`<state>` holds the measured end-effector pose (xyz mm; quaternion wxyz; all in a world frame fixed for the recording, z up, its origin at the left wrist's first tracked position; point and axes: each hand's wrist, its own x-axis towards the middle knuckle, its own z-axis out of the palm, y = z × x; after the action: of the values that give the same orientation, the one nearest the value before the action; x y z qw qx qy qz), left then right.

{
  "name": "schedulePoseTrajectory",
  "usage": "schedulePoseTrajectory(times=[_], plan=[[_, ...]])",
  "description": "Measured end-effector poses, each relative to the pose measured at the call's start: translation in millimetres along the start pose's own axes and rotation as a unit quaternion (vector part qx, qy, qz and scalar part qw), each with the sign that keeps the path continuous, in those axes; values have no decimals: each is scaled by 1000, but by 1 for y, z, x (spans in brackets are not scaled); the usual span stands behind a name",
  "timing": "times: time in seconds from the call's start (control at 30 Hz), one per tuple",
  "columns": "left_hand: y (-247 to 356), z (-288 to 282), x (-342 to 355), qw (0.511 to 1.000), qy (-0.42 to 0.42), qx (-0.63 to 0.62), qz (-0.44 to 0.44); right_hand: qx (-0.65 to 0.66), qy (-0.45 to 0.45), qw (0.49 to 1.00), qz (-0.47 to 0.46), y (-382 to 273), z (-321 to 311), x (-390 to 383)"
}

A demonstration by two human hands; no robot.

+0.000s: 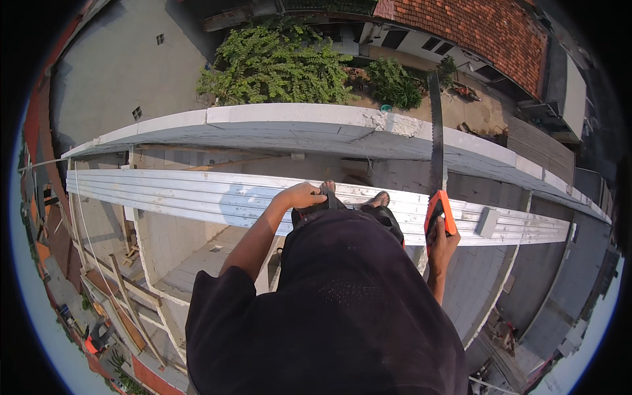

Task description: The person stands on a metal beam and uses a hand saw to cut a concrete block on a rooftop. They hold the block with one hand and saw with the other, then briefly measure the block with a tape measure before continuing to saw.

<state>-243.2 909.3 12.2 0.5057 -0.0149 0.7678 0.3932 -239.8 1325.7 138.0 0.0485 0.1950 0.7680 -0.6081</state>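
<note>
My right hand (pixel 444 243) is closed round the orange and black handle of a hand saw (pixel 437 141). Its long dark toothed blade points up and away, crossing in front of a white block wall (pixel 289 115). In front of my body, my left hand (pixel 303 196) is curled against my dark clothing near my leg; its fingertips are hidden, so what it grips, if anything, does not show. Both my sandalled feet stand on a ribbed silvery metal plank (pixel 171 194). A small pale grey block (pixel 487 222) lies on the plank, to the right of the saw handle.
The plank spans high above rooms divided by pale block walls (pixel 158 263). Wooden scaffold pieces (pixel 122 286) and a thin hanging cord are on the left. Beyond the wall are a leafy tree (pixel 276 69) and a house with a tiled roof (pixel 487 36). Another person (pixel 97 336) is far below left.
</note>
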Motion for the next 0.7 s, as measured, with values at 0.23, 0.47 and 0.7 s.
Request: schedulePoseTrajectory(times=[0.23, 0.47, 0.7], plan=[[-62, -12, -17, 869, -121, -472, 91, -8, 43, 999, 16, 15, 4, -14], [-35, -9, 32, 946, -13, 285, 155, -14, 55, 998, 16, 15, 16, -16], [-33, -26, -18, 980, -111, -154, 53, -32, 60, 996, 65, 19, 6, -33]])
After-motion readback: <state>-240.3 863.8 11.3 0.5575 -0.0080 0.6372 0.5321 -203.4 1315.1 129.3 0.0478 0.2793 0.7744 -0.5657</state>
